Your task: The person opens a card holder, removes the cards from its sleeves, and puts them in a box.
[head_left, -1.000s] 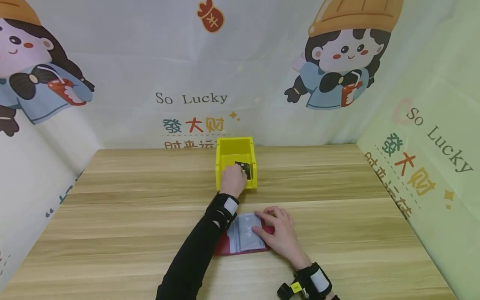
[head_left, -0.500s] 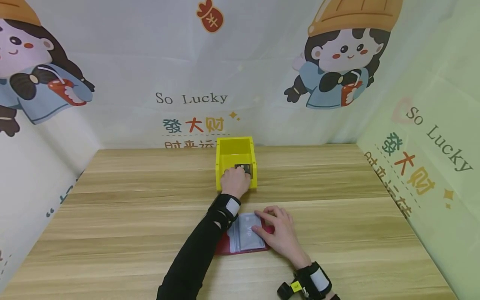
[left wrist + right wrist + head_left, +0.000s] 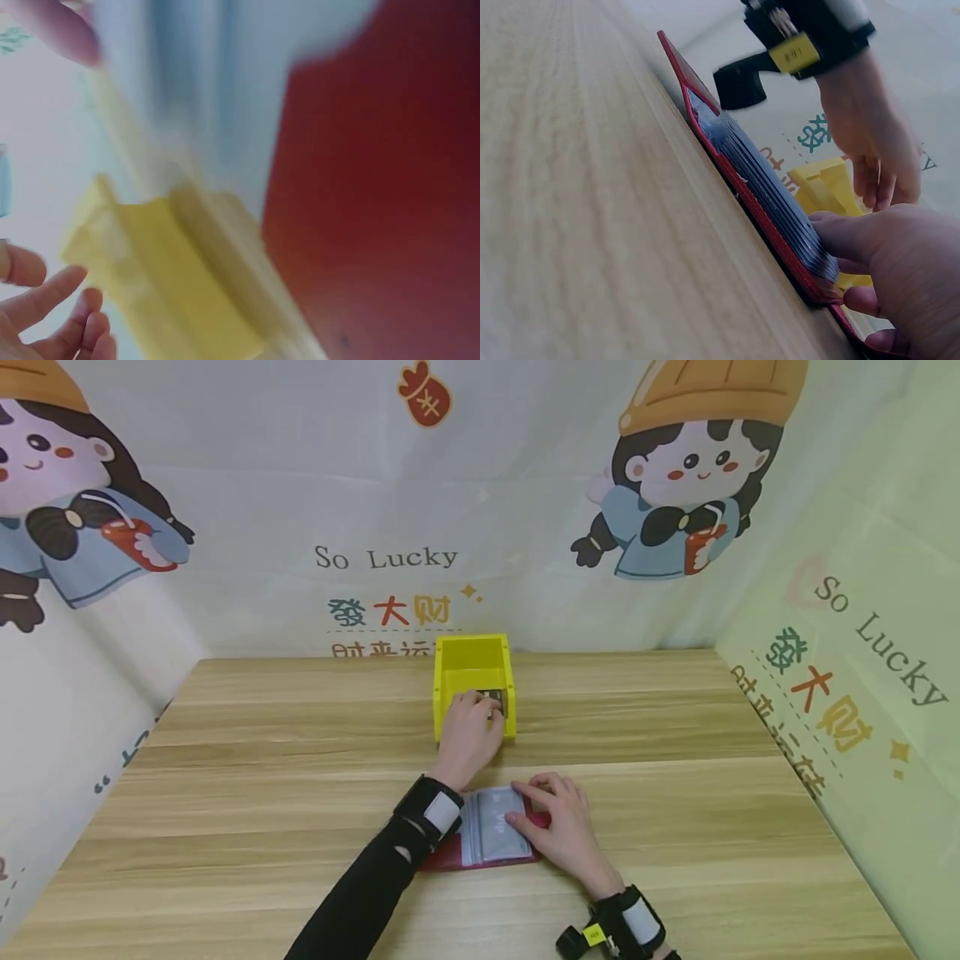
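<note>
Wood-grain table [image 3: 225,793] boxed in by printed cloth walls [image 3: 247,485] showing cartoon girls and the words "So Lucky". Left of centre, a black sleeve [image 3: 360,893] runs up from the near edge to a wrist strap, and the left hand [image 3: 470,733] reaches over the front wall of a yellow bin [image 3: 472,653] standing at the middle of the table toward the back. Its fingers curl down onto a dark card [image 3: 494,697] inside the bin; whether they pinch it or only rest on it I cannot tell (the left wrist view is too blurred to help). Just nearer than the bin lies an open red card holder [image 3: 480,858] with clear plastic sleeves [image 3: 489,827], flat on the table. To its right, the right hand [image 3: 558,818] rests on those sleeves with fingers straight and spread, pressing the pages down; the right wrist view shows fingertips [image 3: 840,236] against the edge of the sleeve stack.
</note>
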Available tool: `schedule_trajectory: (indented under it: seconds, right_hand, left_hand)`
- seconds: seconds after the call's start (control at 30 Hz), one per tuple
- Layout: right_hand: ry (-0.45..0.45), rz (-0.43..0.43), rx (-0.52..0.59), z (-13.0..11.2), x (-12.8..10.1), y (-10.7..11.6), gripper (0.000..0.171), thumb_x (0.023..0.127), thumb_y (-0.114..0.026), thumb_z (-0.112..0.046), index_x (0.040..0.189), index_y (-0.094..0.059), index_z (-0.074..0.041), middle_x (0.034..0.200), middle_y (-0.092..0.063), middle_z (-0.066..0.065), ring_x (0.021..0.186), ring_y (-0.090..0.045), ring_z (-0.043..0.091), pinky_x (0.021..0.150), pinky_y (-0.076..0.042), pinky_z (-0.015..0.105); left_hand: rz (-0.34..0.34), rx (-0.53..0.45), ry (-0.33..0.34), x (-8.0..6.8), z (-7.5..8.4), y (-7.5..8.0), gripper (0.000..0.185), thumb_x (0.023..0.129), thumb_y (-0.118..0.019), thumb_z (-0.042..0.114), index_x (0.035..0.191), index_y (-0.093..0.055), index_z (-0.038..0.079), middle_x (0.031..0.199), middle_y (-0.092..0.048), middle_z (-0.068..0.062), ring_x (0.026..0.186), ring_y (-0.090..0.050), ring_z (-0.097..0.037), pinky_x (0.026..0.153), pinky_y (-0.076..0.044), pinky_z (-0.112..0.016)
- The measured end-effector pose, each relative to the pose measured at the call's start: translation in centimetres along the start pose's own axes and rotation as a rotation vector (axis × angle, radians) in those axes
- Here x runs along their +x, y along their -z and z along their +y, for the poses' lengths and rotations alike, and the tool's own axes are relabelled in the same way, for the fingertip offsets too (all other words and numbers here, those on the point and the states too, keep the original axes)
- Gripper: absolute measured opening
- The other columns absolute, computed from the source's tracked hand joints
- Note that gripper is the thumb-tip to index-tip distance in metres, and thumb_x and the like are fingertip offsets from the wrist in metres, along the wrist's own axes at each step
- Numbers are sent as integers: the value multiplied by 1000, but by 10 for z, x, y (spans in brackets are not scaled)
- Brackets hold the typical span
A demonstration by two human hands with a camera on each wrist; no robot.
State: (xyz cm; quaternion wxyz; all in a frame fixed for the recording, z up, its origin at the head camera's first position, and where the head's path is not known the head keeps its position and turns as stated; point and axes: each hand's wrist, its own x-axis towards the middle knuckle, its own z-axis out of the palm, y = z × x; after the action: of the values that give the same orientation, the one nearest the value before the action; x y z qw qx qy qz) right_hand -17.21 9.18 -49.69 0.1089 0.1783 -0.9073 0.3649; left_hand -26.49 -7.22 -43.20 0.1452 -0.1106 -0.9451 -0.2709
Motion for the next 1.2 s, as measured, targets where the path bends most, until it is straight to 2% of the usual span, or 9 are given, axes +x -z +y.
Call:
schedule_trajectory:
  seconds: [0.13,0.27,0.37,0.57,0.8,0.9,1.0,1.2]
  right_hand:
    - [2,-1,-9,0,0,0,40,85,-79,-26,121,-73,-10,112,-62,7,106,-52,25,91,-35,45]
    - [-22,-19,-3,-2,0,1,39,86,-78,-26,121,-73,-10,112,-62,8,106,-51,26,93,-34,47]
    - [-44,-40,-3,-3,0,2,40,87,-77,-28,124,-72,-11,114,-61,8,107,-51,27,94,-34,48]
    - [-68,-61,-23,-3,0,1,42,88,-75,-29,126,-70,-12,114,-60,7,107,-49,25,93,-34,45]
    - [-58,-89,-57,-5,2,1,43,89,-74,-29,129,-69,-13,111,-58,6,102,-48,23,91,-33,45]
    - [-55,-125,-119,-7,5,4,44,91,-73,-33,131,-68,-15,109,-57,4,100,-49,22,94,-36,47]
    - [-36,-163,-167,-9,11,6,47,92,-71,-40,132,-67,-16,104,-55,2,96,-49,19,93,-38,48]
    - [8,-180,-192,-7,19,11,46,89,-74,-43,125,-71,-15,97,-54,-2,87,-45,13,82,-36,36]
  left_hand:
    - [-124,-140,27,-26,-1,20,21,97,-59,13,107,-75,2,102,-71,-13,90,-59,-24,81,-49,-35]
    - [-235,-224,71,-53,-8,36,19,96,-62,11,107,-74,1,89,-69,-8,72,-56,-15,64,-48,-26]
    - [-276,-247,104,-72,-15,44,16,95,-64,11,105,-74,2,80,-65,-4,66,-54,-12,57,-45,-22]
    - [-350,-235,147,-100,-25,47,19,92,-71,12,109,-72,4,74,-57,1,65,-50,-11,57,-39,-20]
    - [-396,-351,134,-110,-32,46,35,82,-80,8,113,-67,-2,78,-58,-3,67,-50,-12,58,-40,-19]
    - [-413,-382,134,-109,-33,45,40,78,-83,7,112,-66,-2,78,-57,-3,66,-48,-11,58,-37,-19]
    - [-423,-403,164,-109,-36,45,42,74,-86,6,111,-66,-1,78,-55,-3,65,-46,-11,57,-36,-19]
    - [-458,-451,198,-104,-38,41,43,73,-87,5,110,-66,1,80,-56,-4,68,-48,-13,58,-37,-20]
